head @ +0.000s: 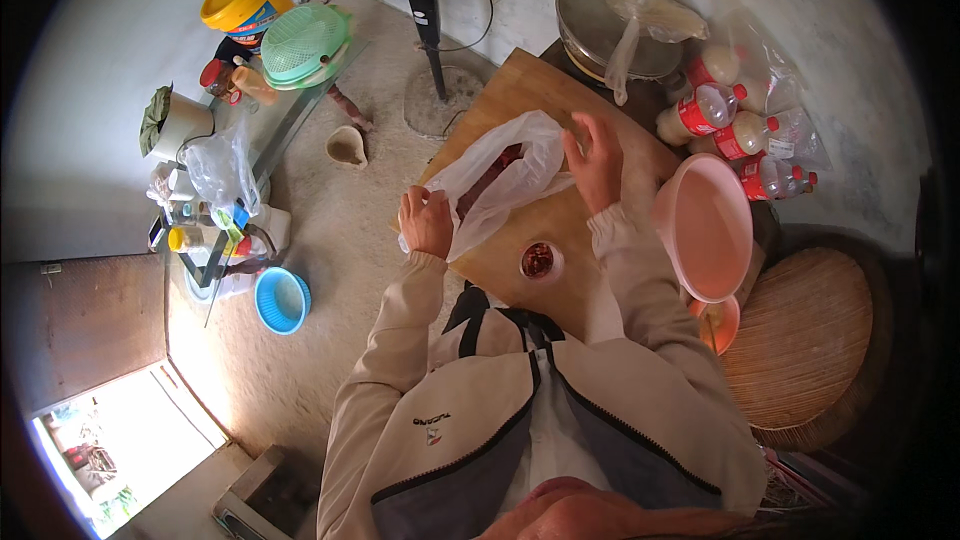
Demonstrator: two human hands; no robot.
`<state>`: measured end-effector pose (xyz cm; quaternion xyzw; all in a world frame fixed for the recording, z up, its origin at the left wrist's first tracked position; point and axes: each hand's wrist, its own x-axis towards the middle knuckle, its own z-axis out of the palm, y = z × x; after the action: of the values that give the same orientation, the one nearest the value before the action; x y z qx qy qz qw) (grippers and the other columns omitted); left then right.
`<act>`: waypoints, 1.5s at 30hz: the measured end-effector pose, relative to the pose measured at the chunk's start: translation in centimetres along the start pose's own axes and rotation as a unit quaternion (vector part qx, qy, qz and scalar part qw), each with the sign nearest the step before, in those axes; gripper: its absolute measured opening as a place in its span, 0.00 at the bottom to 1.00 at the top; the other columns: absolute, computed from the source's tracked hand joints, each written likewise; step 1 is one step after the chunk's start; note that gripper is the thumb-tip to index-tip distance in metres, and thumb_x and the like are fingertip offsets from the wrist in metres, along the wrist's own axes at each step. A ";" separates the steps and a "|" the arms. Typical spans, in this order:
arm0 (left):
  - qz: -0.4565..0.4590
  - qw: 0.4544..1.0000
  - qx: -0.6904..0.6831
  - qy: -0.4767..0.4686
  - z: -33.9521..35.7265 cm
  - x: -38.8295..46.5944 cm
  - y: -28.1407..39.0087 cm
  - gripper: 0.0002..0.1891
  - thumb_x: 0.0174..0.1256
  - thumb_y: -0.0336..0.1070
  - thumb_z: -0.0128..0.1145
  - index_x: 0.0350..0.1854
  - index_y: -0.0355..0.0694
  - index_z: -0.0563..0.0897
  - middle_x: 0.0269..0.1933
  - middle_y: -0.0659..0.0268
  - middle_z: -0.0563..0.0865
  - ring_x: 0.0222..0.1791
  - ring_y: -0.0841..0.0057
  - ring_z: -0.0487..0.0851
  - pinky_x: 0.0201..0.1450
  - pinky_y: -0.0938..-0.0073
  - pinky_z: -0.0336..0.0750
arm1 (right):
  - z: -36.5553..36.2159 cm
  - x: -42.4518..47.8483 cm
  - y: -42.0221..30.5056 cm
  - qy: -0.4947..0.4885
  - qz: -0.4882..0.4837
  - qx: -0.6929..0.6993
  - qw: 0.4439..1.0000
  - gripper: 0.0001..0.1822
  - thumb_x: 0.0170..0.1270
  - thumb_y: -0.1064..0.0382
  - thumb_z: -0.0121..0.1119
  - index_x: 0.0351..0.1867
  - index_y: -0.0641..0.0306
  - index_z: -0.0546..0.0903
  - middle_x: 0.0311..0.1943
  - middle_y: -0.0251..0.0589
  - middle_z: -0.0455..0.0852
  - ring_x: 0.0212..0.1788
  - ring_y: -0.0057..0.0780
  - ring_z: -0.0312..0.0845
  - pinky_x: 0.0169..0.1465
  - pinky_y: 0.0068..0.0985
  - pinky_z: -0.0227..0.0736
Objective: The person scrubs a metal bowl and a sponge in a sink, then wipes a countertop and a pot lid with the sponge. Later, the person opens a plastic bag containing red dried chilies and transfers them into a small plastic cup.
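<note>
A translucent white plastic bag [491, 229] lies open on the wooden table [525, 82], with dark red pieces, perhaps dried chillies or meat, [487, 184] inside. My left hand [427, 221] pinches its near left edge between thumb and fingers. At the bag's right end, my right hand [598, 161] has its fingers apart and bent; whether its fingertips hold the rim cannot be told. A small round cup [557, 261] holding dark red bits [537, 260] stands on the table between my forearms.
A pink basin [705, 229], bottles with red caps [709, 109] and a metal pot [585, 26] are on the right. Beyond the table stands a black fan [427, 22]. A glass-topped table with a green colander [304, 45] is at left; a blue basket [282, 301] sits on the floor.
</note>
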<state>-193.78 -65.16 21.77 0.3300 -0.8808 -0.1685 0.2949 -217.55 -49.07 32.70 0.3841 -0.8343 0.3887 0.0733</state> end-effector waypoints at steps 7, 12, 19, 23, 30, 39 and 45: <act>-0.135 0.959 -0.240 -0.063 -0.8 0.4 0.3 0.09 0.73 0.34 0.56 0.41 0.34 0.86 0.36 0.59 0.88 0.32 0.62 0.87 0.38 0.65 0.79 | 5.0 -6.2 2.3 -0.107 0.161 -0.021 0.981 0.23 0.63 0.53 0.68 0.54 0.64 0.78 0.40 0.46 0.85 0.39 0.37 0.84 0.43 0.34 0.78; -0.399 0.533 -0.734 -0.134 -0.3 2.1 -3.2 0.13 0.73 0.33 0.45 0.49 0.33 0.81 0.51 0.57 0.86 0.52 0.65 0.84 0.58 0.64 0.79 | 9.1 -6.4 13.3 -0.085 0.333 0.366 0.865 0.21 0.63 0.61 0.61 0.56 0.68 0.77 0.45 0.43 0.85 0.46 0.36 0.83 0.51 0.35 0.77; -0.477 0.400 -0.780 -0.066 2.1 4.6 -6.5 0.14 0.69 0.36 0.46 0.48 0.34 0.81 0.52 0.55 0.86 0.54 0.59 0.83 0.61 0.51 0.76 | 3.6 -4.0 10.5 0.020 0.442 0.698 0.562 0.09 0.65 0.62 0.53 0.40 0.62 0.81 0.39 0.38 0.84 0.44 0.35 0.80 0.53 0.35 0.76; -0.450 0.394 -0.797 -0.082 4.1 6.2 -6.4 0.13 0.70 0.38 0.47 0.44 0.36 0.81 0.47 0.58 0.87 0.48 0.60 0.84 0.58 0.54 0.77 | 3.7 -5.2 15.7 0.068 0.390 0.714 0.577 0.13 0.64 0.62 0.55 0.45 0.64 0.85 0.37 0.41 0.85 0.45 0.35 0.81 0.55 0.33 0.76; -0.279 0.922 -0.256 -0.082 7.1 2.6 -7.7 0.18 0.68 0.41 0.61 0.51 0.31 0.80 0.47 0.52 0.86 0.46 0.61 0.85 0.47 0.64 0.79 | 2.0 -7.3 13.2 -0.023 0.267 0.140 0.953 0.14 0.61 0.64 0.61 0.49 0.59 0.83 0.49 0.42 0.83 0.50 0.36 0.80 0.57 0.37 0.75; -0.191 0.901 -0.389 0.012 1.6 3.7 -0.8 0.23 0.71 0.33 0.61 0.64 0.28 0.75 0.60 0.50 0.83 0.61 0.63 0.82 0.63 0.69 0.76 | 2.7 -2.3 3.0 -0.067 -0.091 -0.150 0.982 0.28 0.53 0.63 0.71 0.59 0.54 0.81 0.55 0.46 0.81 0.59 0.47 0.74 0.65 0.43 0.67; -0.250 0.821 -0.510 0.059 -0.2 4.6 -1.8 0.19 0.73 0.27 0.56 0.65 0.32 0.77 0.59 0.56 0.84 0.57 0.73 0.83 0.61 0.70 0.76 | 5.6 0.7 6.9 -0.080 0.045 -0.169 0.981 0.14 0.61 0.67 0.64 0.49 0.60 0.83 0.50 0.48 0.84 0.52 0.51 0.78 0.57 0.43 0.72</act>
<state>-195.55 -69.64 22.92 0.3507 -0.5374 -0.6417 0.4200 -221.87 -50.68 25.08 0.3580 -0.9076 0.2128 0.0524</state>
